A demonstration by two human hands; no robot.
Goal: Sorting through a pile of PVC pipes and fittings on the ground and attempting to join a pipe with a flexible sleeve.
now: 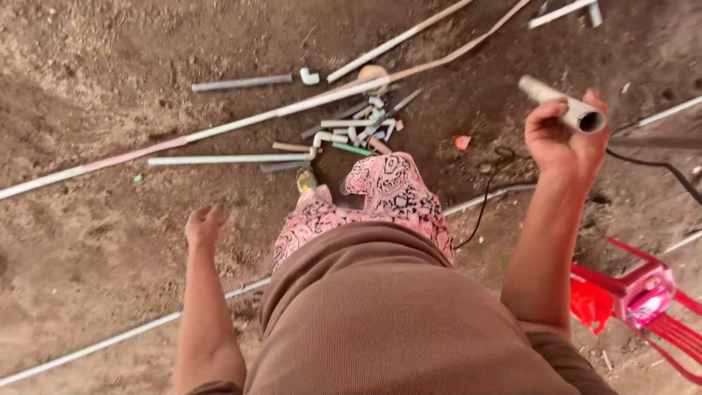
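short grey pipe piece (561, 104), that's the one up in the right hand (557, 139), fingers wrapped around its middle, open end tilted toward the camera and lifted well above the dirt floor (95, 80), probably to keep it clear while the person stands. the left hand (203, 225) hangs low and empty, fingers loosely curled, touching nothing. down past the pink patterned trousers (384, 194) sits a scatter of pipe offcuts and white elbow fittings (358, 128), bunched just ahead of the sandalled foot (307, 179), within easy reach. a long white pipe (219, 132) runs slantwise across the ground beside them. a black cable (658, 164) trails off right, and a red plastic stool (643, 300) stands near the right elbow.
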